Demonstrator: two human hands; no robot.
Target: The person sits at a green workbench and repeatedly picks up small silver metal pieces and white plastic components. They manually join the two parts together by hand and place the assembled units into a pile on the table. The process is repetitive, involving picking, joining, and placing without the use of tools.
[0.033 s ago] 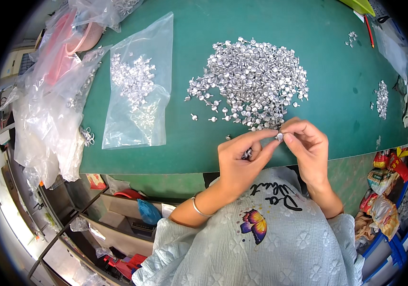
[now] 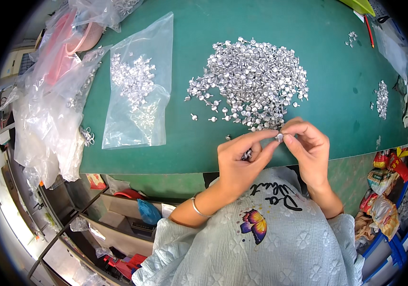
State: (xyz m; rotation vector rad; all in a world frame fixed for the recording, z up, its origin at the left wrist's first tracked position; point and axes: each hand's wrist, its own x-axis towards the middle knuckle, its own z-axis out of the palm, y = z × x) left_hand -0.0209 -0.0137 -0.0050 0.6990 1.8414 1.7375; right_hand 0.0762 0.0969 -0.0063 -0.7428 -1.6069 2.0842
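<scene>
Just past the near edge of the table, my two hands meet at the fingertips over one small silvery metal piece with a round head (image 2: 279, 137). My left hand (image 2: 242, 159) pinches it between thumb and forefinger. Several more such pieces (image 2: 246, 154) sit in the curled fingers of that hand. From the other side, my right hand (image 2: 308, 148) grips the same piece with thumb and forefinger; its thin end is hidden by the fingers. Beyond my hands lies a large heap of similar metal pieces (image 2: 256, 76), each with a round head and a short stem.
Left of the heap, a clear plastic bag (image 2: 158, 119) holds more pieces on the green table (image 2: 189, 28). Crumpled plastic bags (image 2: 46, 124) and a pink basket (image 2: 87, 40) crowd the left edge. A small pile (image 2: 381, 100) and a red pen (image 2: 369, 32) lie at the right.
</scene>
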